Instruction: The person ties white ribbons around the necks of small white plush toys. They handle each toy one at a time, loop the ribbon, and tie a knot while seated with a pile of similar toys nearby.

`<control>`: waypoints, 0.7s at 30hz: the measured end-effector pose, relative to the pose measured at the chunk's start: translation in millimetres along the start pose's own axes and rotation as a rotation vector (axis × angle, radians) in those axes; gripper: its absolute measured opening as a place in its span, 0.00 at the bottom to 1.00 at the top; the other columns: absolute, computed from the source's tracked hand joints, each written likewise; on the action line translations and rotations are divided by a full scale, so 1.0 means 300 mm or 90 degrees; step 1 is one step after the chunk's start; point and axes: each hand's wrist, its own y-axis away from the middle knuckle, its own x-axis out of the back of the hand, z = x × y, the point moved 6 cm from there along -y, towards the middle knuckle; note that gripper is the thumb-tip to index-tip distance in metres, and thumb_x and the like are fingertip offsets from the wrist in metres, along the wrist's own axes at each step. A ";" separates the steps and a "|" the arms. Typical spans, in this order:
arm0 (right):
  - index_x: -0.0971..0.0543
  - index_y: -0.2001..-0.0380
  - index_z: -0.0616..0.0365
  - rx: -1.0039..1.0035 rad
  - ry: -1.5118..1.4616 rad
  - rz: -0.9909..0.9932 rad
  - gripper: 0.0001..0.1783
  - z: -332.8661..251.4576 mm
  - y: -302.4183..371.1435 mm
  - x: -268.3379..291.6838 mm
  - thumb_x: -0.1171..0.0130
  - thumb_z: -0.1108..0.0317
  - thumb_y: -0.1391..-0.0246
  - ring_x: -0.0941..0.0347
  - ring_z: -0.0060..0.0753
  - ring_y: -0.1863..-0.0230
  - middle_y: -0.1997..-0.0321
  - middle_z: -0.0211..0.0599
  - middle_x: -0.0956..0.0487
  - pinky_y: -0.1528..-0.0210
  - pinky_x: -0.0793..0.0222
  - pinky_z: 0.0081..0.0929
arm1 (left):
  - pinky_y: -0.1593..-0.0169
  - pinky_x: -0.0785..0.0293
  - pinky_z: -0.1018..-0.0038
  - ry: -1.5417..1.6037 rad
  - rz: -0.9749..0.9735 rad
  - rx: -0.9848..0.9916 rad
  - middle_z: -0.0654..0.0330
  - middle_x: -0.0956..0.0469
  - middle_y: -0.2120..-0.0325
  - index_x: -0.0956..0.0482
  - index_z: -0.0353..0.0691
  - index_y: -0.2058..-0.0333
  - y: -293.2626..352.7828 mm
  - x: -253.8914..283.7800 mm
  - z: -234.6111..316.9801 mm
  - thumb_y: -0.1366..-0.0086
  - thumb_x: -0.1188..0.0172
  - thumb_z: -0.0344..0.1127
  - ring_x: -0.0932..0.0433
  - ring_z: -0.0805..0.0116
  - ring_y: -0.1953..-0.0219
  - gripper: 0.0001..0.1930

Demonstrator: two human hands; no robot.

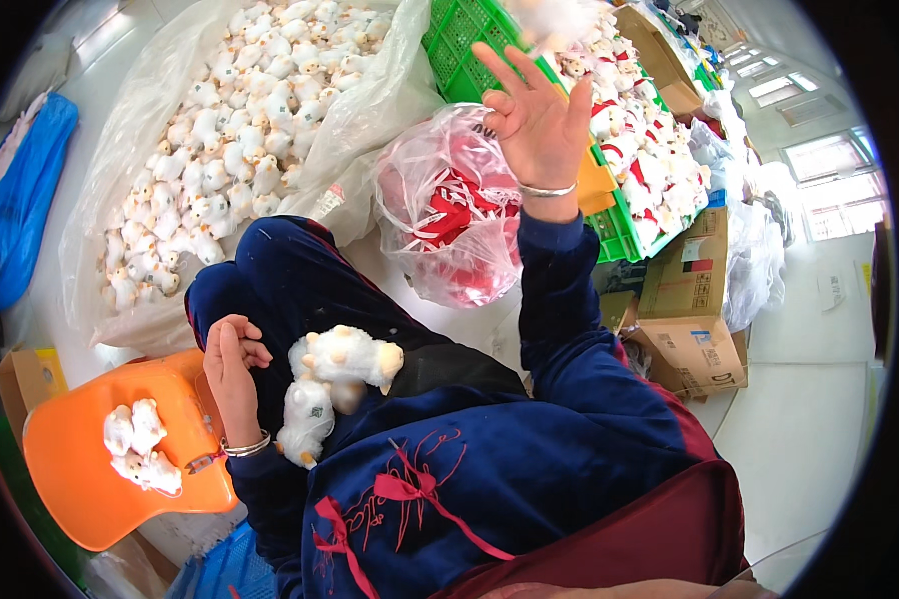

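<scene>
My right hand (pixel 544 130) is raised at the edge of the green crate, fingers spread, holding nothing. Just beyond its fingertips is a motion-blurred white plush toy (pixel 557 22), apart from the hand. My left hand (pixel 234 374) hovers by my knee with loosely bent fingers and nothing visible in them. Close to it, a white plush toy (pixel 345 356) lies across my lap. A second plush toy (pixel 308 414) rests against it, and a shadowed one may lie between them. The green crate (pixel 617 228) is heaped with white plush toys wearing red pieces.
At the far left, a big clear plastic bag (pixel 90 250) holds many white plush toys. Between it and the crate stands a clear bag of red ribbon pieces (pixel 449 215). An orange chair (pixel 80 479) carries several plush toys. Cardboard boxes (pixel 684 299) stand at the right.
</scene>
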 end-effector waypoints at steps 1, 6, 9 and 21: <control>0.27 0.41 0.62 -0.058 0.080 0.032 0.29 0.024 0.007 0.047 0.55 0.47 0.29 0.17 0.45 0.57 0.36 0.53 0.27 0.61 0.18 0.32 | 0.73 0.32 0.82 -0.011 0.001 0.002 0.64 0.23 0.68 0.23 0.37 0.55 -0.003 -0.005 0.005 0.21 0.54 0.41 0.25 0.78 0.76 0.15; 0.21 0.49 0.67 -0.462 0.643 -0.029 0.19 0.315 0.238 0.026 0.37 0.64 0.36 0.20 0.19 0.66 0.62 0.32 0.17 0.65 0.26 0.19 | 0.72 0.33 0.82 -0.005 -0.029 0.033 0.65 0.22 0.70 0.22 0.36 0.58 -0.012 -0.019 0.024 0.22 0.50 0.39 0.26 0.79 0.76 0.13; 0.24 0.44 0.64 -0.553 0.603 -0.142 0.19 0.439 0.337 -0.004 0.42 0.65 0.33 0.20 0.18 0.64 0.53 0.33 0.16 0.61 0.25 0.18 | 0.71 0.31 0.83 -0.056 -0.007 0.027 0.66 0.21 0.70 0.22 0.37 0.59 0.011 0.043 0.048 0.24 0.46 0.37 0.26 0.81 0.75 0.09; 0.24 0.45 0.65 -0.525 0.510 -0.362 0.19 0.563 0.382 -0.218 0.37 0.70 0.37 0.23 0.17 0.58 0.55 0.30 0.18 0.56 0.26 0.18 | 0.58 0.26 0.79 -0.359 -0.148 0.003 0.62 0.22 0.58 0.25 0.39 0.48 0.280 0.112 0.105 0.40 0.30 0.34 0.22 0.74 0.59 0.23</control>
